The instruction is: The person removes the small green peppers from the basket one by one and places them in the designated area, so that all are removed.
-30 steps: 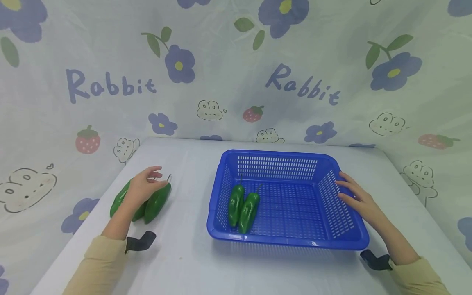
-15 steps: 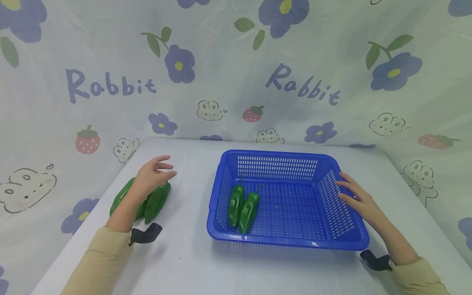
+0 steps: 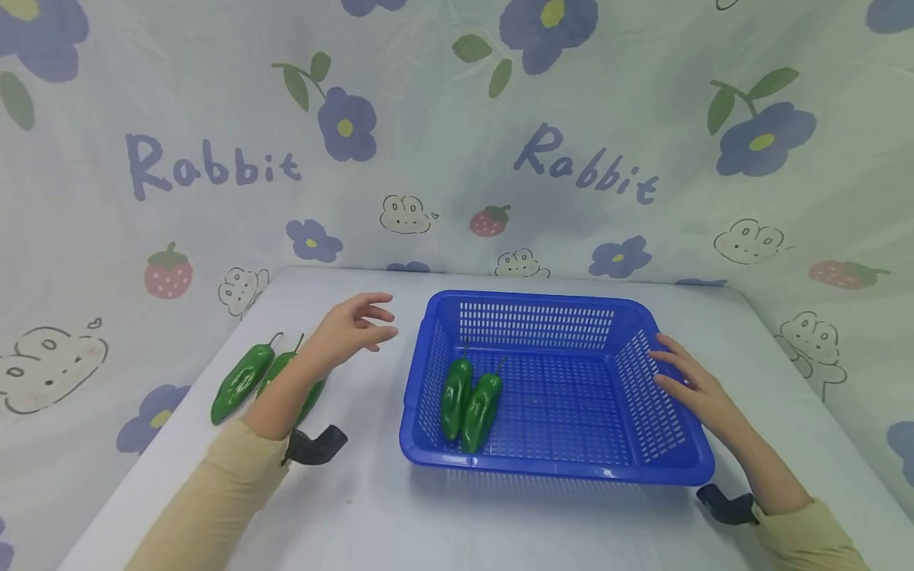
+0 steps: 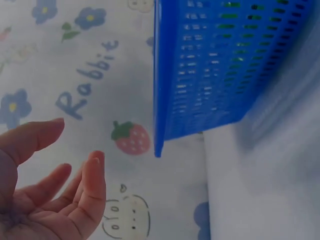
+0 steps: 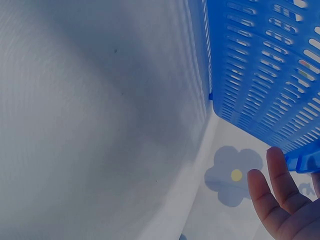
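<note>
My left hand [image 3: 346, 333] is in the air between the loose peppers and the basket, fingers spread and nothing held. In the left wrist view, the basket's slotted side [image 4: 200, 75] stands beyond the loosely bent fingers. Two green peppers [image 3: 455, 400] lie side by side in the left part of the blue plastic basket [image 3: 528, 297]. On the table at left are three more: one green pepper [image 3: 243, 382] in full sight, the others partly behind my left forearm. My right hand [image 3: 703, 400] is at the basket's right rim, its fingers relaxed over the edge.
A white-covered table [image 3: 371, 523] carries everything. Behind it hangs a pale cloth [image 3: 443, 159] printed with flowers, rabbits and strawberries. Black wrist mounts [image 3: 314, 446] stick out beside both forearms.
My left hand has moved up and right, away from the loose peppers toward the basket, uncovering the leftmost one. The right hand and the basket have stayed in place.
</note>
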{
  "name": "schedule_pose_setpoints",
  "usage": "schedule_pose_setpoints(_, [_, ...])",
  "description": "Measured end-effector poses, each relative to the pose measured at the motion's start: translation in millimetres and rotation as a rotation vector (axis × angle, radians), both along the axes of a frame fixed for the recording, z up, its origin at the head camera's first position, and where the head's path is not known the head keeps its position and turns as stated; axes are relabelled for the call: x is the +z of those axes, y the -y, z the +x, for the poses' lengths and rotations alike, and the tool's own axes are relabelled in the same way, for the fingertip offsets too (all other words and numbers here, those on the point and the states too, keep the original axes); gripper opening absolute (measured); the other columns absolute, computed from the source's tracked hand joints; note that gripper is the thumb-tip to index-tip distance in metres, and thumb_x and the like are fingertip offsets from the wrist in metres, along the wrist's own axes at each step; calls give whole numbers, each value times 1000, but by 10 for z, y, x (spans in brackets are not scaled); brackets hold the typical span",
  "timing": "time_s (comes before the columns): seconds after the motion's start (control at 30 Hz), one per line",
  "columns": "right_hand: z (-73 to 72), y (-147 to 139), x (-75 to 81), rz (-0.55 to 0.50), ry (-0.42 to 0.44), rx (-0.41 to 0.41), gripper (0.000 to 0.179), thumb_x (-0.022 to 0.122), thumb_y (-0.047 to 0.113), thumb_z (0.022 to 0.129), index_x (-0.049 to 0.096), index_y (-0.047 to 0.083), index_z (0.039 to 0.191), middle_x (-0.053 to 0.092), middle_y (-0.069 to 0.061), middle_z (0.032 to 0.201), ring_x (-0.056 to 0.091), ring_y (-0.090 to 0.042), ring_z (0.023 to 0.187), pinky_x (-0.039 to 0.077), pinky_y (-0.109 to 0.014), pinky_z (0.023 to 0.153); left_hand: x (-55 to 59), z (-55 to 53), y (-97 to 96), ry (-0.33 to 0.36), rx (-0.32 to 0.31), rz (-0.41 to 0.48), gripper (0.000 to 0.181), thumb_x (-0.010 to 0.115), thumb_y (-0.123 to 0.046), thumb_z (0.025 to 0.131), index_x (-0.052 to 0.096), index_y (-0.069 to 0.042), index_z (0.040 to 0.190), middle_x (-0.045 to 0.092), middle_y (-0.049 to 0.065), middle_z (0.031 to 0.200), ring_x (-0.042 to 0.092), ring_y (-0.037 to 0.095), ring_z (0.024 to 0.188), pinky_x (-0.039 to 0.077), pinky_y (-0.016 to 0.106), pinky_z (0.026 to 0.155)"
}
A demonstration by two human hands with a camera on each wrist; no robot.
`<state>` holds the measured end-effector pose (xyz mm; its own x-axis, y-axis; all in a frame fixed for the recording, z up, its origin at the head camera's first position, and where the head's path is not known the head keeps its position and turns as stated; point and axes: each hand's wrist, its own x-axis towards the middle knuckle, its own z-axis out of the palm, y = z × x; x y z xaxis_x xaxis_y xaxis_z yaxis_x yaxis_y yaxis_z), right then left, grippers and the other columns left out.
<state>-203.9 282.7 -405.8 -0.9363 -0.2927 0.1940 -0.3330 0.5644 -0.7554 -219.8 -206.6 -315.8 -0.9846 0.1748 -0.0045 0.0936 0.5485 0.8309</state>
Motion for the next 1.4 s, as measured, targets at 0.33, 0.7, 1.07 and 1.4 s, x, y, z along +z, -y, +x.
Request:
schedule_pose_setpoints(0.33, [21,5,12,-9,-1,6,41,47,16,94,41,-4,130,15,-24,148,8,-38,137,19,-75,90,346,-176,-374,15,-119,27,55,65,-18,84,42,-8,134,55,17,120,60,28,101,55,35,77])
schedule_pose_setpoints(0.7, [5,8,19,5,-10,4,42,47,16,94,41,-4,130,15,-24,148,9,-39,136,19,-75,91,440,-363,-789,149,-352,60,57,65,-12,83,41,-9,135,52,17,126,58,26,104,52,38,83])
schedule_pose_setpoints(1.07, [14,13,20,11,-18,6,41,49,11,92,42,-4,130,18,-23,148,14,-49,131,23,-75,88,128,-590,-1026,263,-562,-122,59,68,-15,82,42,-8,135,51,15,129,59,22,102,52,33,82])
schedule_pose_setpoints(1.4, [16,19,31,26,-7,0,41,47,16,95,41,-4,130,16,-24,148,12,-47,132,21,-75,89,-118,-729,-1204,401,-702,-230,62,69,-10,79,42,-8,135,49,15,131,57,20,106,50,33,88])
